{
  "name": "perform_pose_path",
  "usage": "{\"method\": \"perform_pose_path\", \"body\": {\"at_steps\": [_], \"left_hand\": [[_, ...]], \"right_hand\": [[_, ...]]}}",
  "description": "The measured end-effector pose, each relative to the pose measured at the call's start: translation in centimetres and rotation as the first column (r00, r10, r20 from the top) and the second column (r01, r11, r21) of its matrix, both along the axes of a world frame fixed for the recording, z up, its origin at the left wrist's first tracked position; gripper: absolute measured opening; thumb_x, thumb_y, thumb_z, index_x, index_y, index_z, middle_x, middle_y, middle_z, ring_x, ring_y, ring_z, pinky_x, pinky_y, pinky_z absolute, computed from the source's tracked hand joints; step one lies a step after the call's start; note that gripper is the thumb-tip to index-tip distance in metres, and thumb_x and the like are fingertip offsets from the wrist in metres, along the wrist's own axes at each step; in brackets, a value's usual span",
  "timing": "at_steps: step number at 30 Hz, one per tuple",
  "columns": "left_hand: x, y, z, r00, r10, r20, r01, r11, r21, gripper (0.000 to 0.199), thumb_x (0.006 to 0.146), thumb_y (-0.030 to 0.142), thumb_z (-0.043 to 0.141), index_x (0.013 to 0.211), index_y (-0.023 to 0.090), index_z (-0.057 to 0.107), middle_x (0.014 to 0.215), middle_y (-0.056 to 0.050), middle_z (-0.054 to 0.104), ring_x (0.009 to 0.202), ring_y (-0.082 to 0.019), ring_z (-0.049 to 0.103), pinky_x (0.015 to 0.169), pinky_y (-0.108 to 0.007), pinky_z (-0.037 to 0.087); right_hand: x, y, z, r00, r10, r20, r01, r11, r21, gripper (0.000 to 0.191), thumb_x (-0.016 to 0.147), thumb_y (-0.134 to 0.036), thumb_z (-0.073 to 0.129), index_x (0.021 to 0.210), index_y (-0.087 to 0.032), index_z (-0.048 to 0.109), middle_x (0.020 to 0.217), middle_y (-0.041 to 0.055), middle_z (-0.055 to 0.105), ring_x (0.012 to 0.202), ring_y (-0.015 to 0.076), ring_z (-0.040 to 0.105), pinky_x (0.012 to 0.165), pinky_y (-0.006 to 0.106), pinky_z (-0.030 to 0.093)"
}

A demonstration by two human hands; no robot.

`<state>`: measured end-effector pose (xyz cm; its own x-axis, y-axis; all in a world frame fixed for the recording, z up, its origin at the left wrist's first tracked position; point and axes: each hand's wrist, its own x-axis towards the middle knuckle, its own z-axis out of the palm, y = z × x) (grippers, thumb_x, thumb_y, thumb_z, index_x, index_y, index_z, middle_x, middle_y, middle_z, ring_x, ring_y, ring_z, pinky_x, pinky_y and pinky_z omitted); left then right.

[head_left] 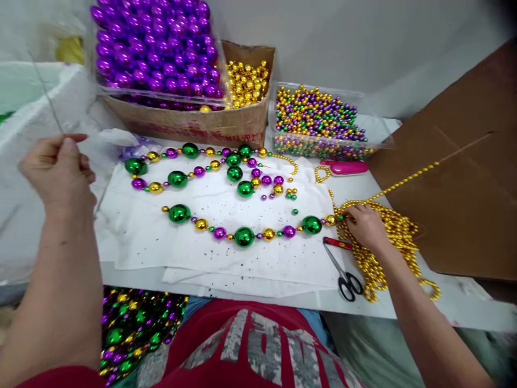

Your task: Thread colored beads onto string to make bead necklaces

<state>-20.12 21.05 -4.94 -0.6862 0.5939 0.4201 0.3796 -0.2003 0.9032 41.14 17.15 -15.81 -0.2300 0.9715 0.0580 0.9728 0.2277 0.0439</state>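
Note:
My left hand point(60, 167) is raised at the left, its fingers pinched on a thin thread point(47, 96) that runs up and away from it. At the right, my right hand point(365, 223) has its fingers closed at the end of a bead strand point(244, 237) of large green, gold and purple beads. This strand curves across the white cloth point(161, 253). Under and beside that hand lies a heap of gold bead strings point(391, 237). Behind the strand rests a second, looped bead strand point(177, 179), with loose green, purple and gold beads point(266, 180) beside it.
Scissors point(343, 275) and a red-handled tool point(338, 243) lie near my right hand. At the back stand a tub of purple beads point(157, 48), a cardboard box point(194, 121) with gold beads and a clear bin of small beads point(319, 116). A pink stapler-like object point(349, 168) lies before the bin.

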Motion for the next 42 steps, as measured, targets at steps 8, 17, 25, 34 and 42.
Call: {"method": "perform_pose_path", "body": {"at_steps": [8,17,25,34,42], "left_hand": [[-0.4,-0.7,0.0,0.994,-0.106,-0.001,0.106,0.994,0.011,0.019,0.085,0.014,0.053,0.094,0.006,0.067,0.047,0.006,0.04,0.036,-0.003,0.029,0.033,-0.017,0.015],[-1.5,-0.8,-0.4,0.996,-0.087,-0.016,0.087,0.996,0.0,0.019,0.087,0.015,0.052,0.097,0.006,0.066,0.048,0.007,0.041,0.038,-0.002,0.028,0.033,-0.018,0.015],[-3.0,-2.2,0.3,0.995,-0.077,-0.067,0.078,0.997,0.007,0.019,0.086,0.017,0.054,0.096,0.008,0.068,0.049,0.007,0.04,0.039,-0.002,0.03,0.035,-0.019,0.015],[-3.4,-3.3,-0.1,0.997,-0.052,-0.058,0.052,0.999,-0.005,0.021,0.083,0.02,0.055,0.095,0.01,0.069,0.049,0.006,0.039,0.04,-0.004,0.028,0.035,-0.021,0.014],[-4.5,-3.4,-0.6,0.994,-0.015,-0.108,0.014,1.0,-0.009,0.024,0.081,0.022,0.054,0.096,0.011,0.07,0.049,0.006,0.041,0.038,-0.004,0.03,0.034,-0.019,0.018]], "right_hand": [[-0.3,0.0,-0.8,1.0,0.027,0.0,-0.027,0.996,0.086,0.019,0.083,-0.021,0.051,0.094,-0.017,0.065,0.095,0.013,0.064,0.087,0.0259,0.051,0.068,0.035,0.033],[-9.4,-4.5,0.8,0.909,0.158,-0.387,-0.067,0.969,0.237,0.016,0.09,-0.022,0.047,0.094,-0.017,0.062,0.085,0.0079,0.062,0.085,0.0229,0.054,0.078,0.035,0.043],[-23.4,-9.6,-0.3,0.732,0.37,-0.573,-0.319,0.928,0.191,0.021,0.09,-0.014,0.046,0.106,-0.016,0.06,0.103,0.0108,0.06,0.097,0.0248,0.049,0.083,0.041,0.042],[-30.7,-6.2,-0.7,0.852,0.362,-0.378,-0.345,0.932,0.113,0.028,0.086,-0.025,0.057,0.112,-0.015,0.061,0.124,0.016,0.055,0.124,0.0333,0.037,0.1,0.05,0.028],[-31.3,-6.3,-2.2,0.87,0.328,-0.367,-0.292,0.944,0.152,0.032,0.086,-0.012,0.05,0.116,-0.015,0.06,0.127,0.0163,0.054,0.128,0.0317,0.034,0.103,0.052,0.024]]}}
